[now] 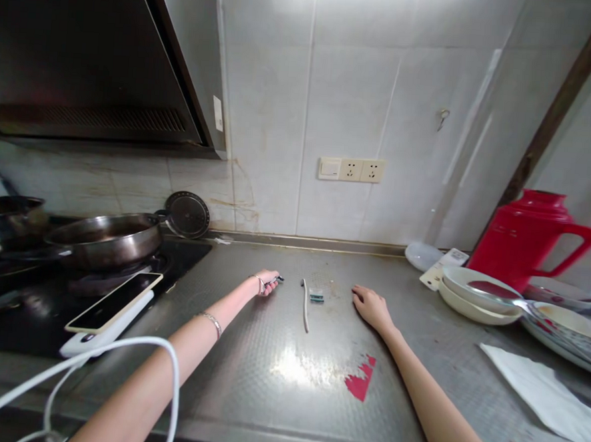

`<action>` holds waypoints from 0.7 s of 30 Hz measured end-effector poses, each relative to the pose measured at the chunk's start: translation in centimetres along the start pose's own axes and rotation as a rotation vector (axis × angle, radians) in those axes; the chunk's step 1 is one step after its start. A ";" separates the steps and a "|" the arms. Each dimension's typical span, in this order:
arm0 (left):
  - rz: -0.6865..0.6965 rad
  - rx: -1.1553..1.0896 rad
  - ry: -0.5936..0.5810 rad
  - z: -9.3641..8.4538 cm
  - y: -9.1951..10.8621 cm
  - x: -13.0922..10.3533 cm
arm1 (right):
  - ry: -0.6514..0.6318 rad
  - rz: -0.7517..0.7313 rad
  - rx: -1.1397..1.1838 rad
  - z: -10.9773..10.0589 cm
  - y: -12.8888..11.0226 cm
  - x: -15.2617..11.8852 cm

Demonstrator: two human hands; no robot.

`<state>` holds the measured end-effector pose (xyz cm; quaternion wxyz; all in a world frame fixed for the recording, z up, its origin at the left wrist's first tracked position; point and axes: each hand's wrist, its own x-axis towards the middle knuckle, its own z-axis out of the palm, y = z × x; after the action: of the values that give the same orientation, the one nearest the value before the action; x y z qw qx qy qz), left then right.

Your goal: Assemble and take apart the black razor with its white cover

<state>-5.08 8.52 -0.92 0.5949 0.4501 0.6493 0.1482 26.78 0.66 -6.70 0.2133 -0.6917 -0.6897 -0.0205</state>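
My left hand (269, 282) is closed around a small dark object (280, 279) whose tip sticks out past the fingers; its kind is too small to make out. My right hand (371, 307) lies palm down on the steel countertop (267, 353), with the fingers loosely stretched and nothing seen in them. Between the hands lies a thin, slightly curved white stick (305, 308) with a dark upper end. Just right of the stick is a small clear packet (316, 296) with dark green strips. Nearer to me, a torn red piece (362, 380) lies flat on the metal.
On the left are a pan (107, 239) on the black stove, a phone (115, 301) on a white device, and a white cable (173, 373) crossing near my left arm. To the right stand a red thermos (525, 238), stacked bowls (478, 302) and a white napkin (540, 393).
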 end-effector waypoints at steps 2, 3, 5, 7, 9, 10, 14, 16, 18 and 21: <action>-0.002 -0.002 0.002 -0.1 -0.1 -0.1 | 0.003 0.005 0.007 0.0 0.0 0.0; -0.002 -0.004 0.004 -0.2 -0.2 -0.1 | 0.006 0.007 0.008 0.0 0.0 0.0; -0.001 -0.009 0.011 -0.2 -0.3 -0.1 | 0.008 0.004 0.008 0.0 0.0 0.0; 0.006 -0.017 0.019 -0.3 -0.4 -0.1 | 0.008 0.003 0.007 0.1 0.1 0.0; 0.015 -0.026 0.027 -0.4 -0.5 -0.1 | 0.008 0.004 0.004 0.1 0.1 0.0; 0.021 -0.031 0.031 -0.4 -0.6 -0.1 | 0.009 0.005 0.003 0.1 0.1 0.1; 0.045 -0.049 0.041 -0.5 -0.9 -0.2 | 0.004 0.005 0.009 0.1 0.1 0.0; 0.059 -0.058 0.048 -0.6 -1.0 -0.3 | 0.002 0.007 0.011 0.0 0.0 0.0; 0.089 -0.070 0.065 -0.6 -1.1 -0.5 | 0.004 0.008 0.013 -0.1 -0.1 -0.1; 0.184 -0.105 0.111 -0.4 -1.1 -0.9 | 0.007 0.005 0.016 -0.1 -0.1 -0.1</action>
<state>-5.98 7.37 -1.07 0.5645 0.4672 0.6286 0.2606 26.68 0.50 -6.57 0.2213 -0.6915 -0.6875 -0.0169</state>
